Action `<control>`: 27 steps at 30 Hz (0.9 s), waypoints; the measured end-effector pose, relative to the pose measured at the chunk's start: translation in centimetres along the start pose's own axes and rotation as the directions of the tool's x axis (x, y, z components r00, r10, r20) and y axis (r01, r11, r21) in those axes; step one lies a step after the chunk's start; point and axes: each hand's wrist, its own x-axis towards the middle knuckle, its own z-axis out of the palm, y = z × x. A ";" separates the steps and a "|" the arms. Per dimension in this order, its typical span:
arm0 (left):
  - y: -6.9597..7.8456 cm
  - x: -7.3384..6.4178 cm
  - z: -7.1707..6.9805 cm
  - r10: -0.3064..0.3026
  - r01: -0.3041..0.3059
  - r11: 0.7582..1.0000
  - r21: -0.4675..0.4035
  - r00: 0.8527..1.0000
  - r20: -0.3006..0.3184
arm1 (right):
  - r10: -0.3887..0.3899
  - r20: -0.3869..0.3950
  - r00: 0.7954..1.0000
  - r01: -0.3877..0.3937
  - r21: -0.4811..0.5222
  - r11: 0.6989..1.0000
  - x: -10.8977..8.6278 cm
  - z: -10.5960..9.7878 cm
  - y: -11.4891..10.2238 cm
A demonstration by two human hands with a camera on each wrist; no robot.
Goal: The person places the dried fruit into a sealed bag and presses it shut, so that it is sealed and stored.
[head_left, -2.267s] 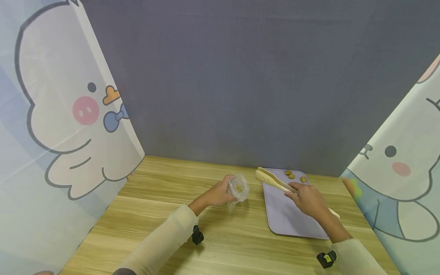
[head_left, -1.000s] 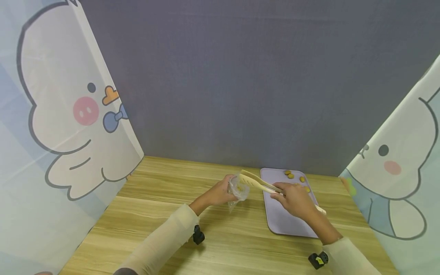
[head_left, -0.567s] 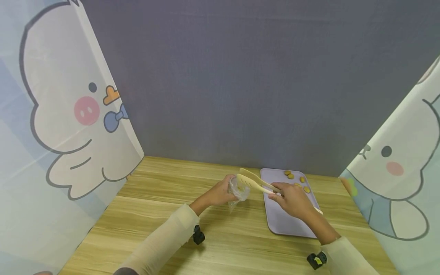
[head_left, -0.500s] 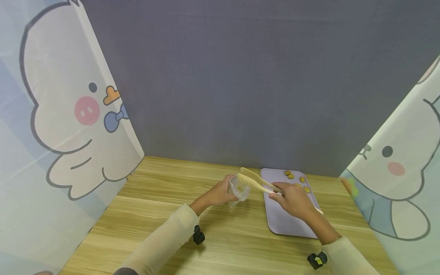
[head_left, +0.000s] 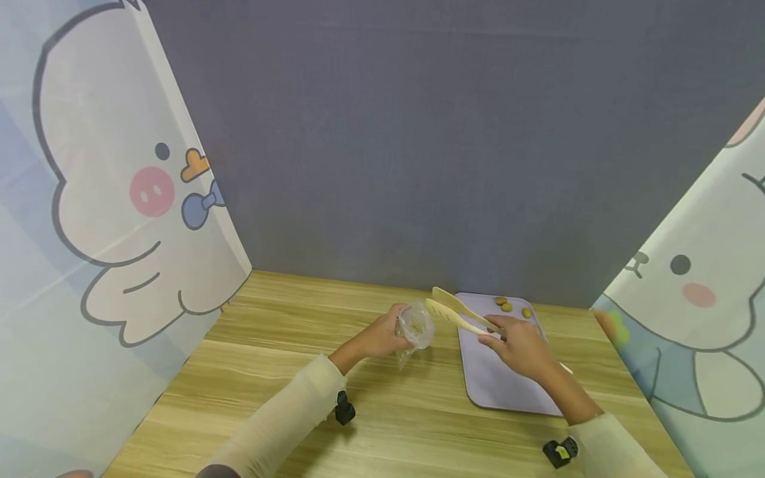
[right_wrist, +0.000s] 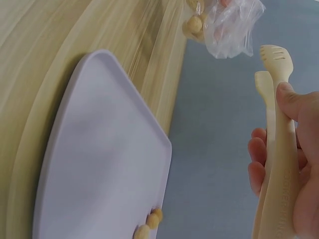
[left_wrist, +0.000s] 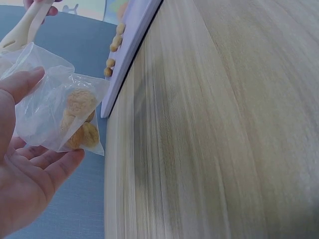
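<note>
My left hand point(head_left: 379, 336) holds a clear plastic bag point(head_left: 416, 326) upright, its mouth turned up, above the wooden table. Inside it, the left wrist view shows several round, wrinkled, walnut-like brown pieces point(left_wrist: 81, 103). My right hand point(head_left: 522, 348) grips a pair of cream-coloured tongs point(right_wrist: 283, 164) with slotted heads. The tong heads are apart, hold nothing that I can see, and hang just right of the bag's mouth. Below my right hand lies a pale purple tray point(head_left: 481, 382); several more brown pieces point(head_left: 507, 307) sit near its far end, partly hidden by my hand.
The wooden table point(head_left: 263, 345) stretches left of the bag and in front of the tray. A grey panel point(head_left: 382, 146) rises behind the table. Printed cartoon panels stand at the left point(head_left: 107, 199) and right point(head_left: 705, 332).
The tongs moved left from above the tray to the bag's mouth, where their heads spread apart. Since half a second ago they have drawn back to the right. The left hand and bag stay nearly still.
</note>
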 end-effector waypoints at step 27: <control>-0.6 -0.1 -0.2 -0.012 0.012 1.000 0.011 1.000 -0.002 | 0.047 -0.024 0.999 -0.049 -0.101 0.994 -1.4 -0.8 6.7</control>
